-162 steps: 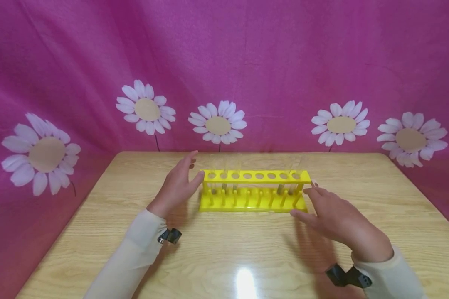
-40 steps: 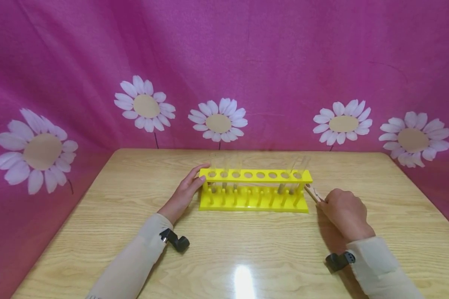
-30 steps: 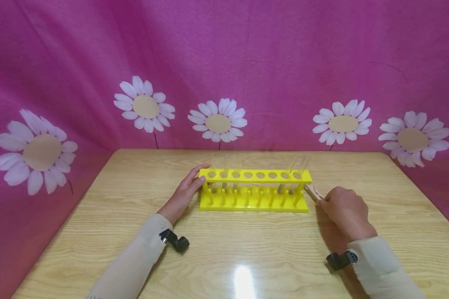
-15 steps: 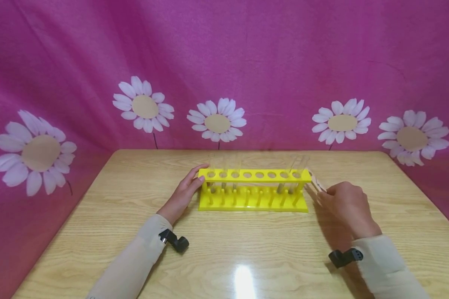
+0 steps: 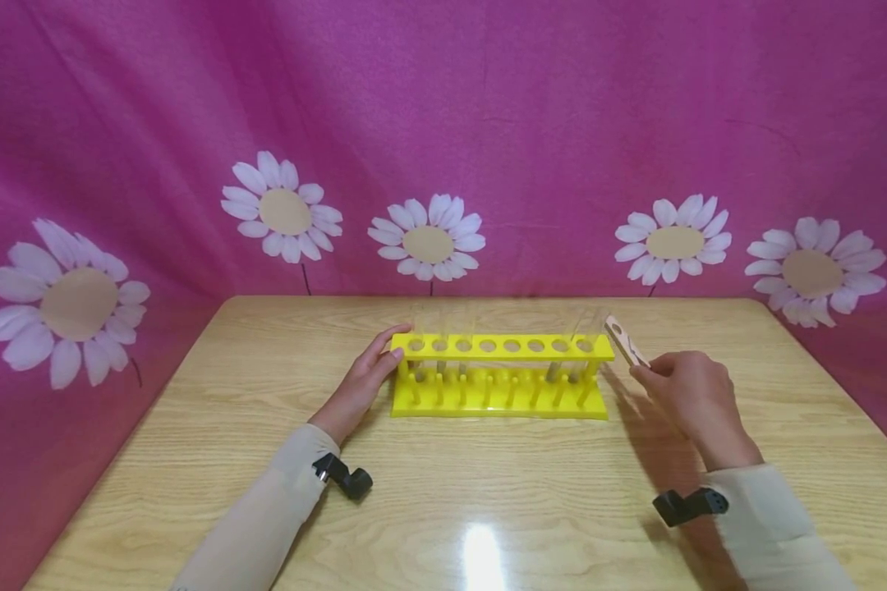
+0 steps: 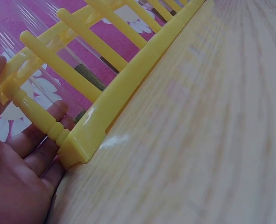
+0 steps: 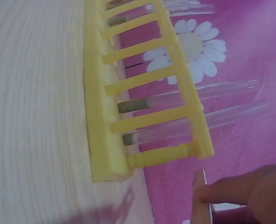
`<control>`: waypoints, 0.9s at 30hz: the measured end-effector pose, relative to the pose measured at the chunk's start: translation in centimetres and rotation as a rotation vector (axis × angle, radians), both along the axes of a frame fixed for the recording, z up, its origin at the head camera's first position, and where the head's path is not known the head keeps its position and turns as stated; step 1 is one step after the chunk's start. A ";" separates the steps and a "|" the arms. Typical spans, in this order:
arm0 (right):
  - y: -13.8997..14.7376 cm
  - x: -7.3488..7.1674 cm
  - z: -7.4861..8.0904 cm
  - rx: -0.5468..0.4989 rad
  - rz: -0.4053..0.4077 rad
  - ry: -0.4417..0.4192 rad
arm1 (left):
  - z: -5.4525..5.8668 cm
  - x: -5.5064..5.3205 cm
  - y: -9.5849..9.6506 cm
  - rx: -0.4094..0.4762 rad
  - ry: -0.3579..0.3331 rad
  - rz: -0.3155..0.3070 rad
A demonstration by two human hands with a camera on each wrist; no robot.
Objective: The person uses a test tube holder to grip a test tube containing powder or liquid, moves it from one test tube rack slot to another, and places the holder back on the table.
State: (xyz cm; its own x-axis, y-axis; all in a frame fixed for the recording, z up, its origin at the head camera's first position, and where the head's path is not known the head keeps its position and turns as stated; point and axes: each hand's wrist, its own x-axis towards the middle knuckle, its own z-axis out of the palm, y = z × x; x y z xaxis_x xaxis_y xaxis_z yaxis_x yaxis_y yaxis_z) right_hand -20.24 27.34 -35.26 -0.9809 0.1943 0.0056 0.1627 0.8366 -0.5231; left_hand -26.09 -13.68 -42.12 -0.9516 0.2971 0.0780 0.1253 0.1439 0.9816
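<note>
A yellow test tube rack (image 5: 498, 408) stands on the table, with several clear glass test tubes (image 7: 231, 89) in its holes toward both ends. Dark grey-green matter (image 6: 88, 76) fills the tube bottoms. My left hand (image 5: 358, 384) grips the rack's left end, thumb at the top bar and fingers behind the end post (image 6: 40, 114). To the right of the rack, my right hand (image 5: 695, 402) pinches a wooden test tube holder (image 5: 624, 338) between thumb and fingers. The holder's tip points up and left, near the rack's top right corner and the rightmost tube.
The wood-grain table (image 5: 414, 492) reaches back to a magenta cloth (image 5: 532, 123) printed with white daisies. The rack's middle holes carry no tubes. A shadow of the right hand falls on the table beside the rack.
Earlier both hands were open beside the rack. Since then my left has taken hold of its end and my right has picked up the wooden holder, lifting its tip above the rack's top bar.
</note>
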 end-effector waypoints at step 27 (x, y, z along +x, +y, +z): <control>-0.4 1.4 2.9 -0.107 -0.060 0.237 | 0.0 0.1 0.0 -0.014 -0.011 0.015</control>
State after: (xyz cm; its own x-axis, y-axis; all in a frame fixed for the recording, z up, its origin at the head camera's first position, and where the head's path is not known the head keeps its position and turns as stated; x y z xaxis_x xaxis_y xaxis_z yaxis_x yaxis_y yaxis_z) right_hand -18.84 26.92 -32.38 -0.9415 0.2635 0.2102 0.0725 0.7673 -0.6372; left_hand -25.98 -13.68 -42.09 -0.9568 0.2838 0.0638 0.1127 0.1597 0.9807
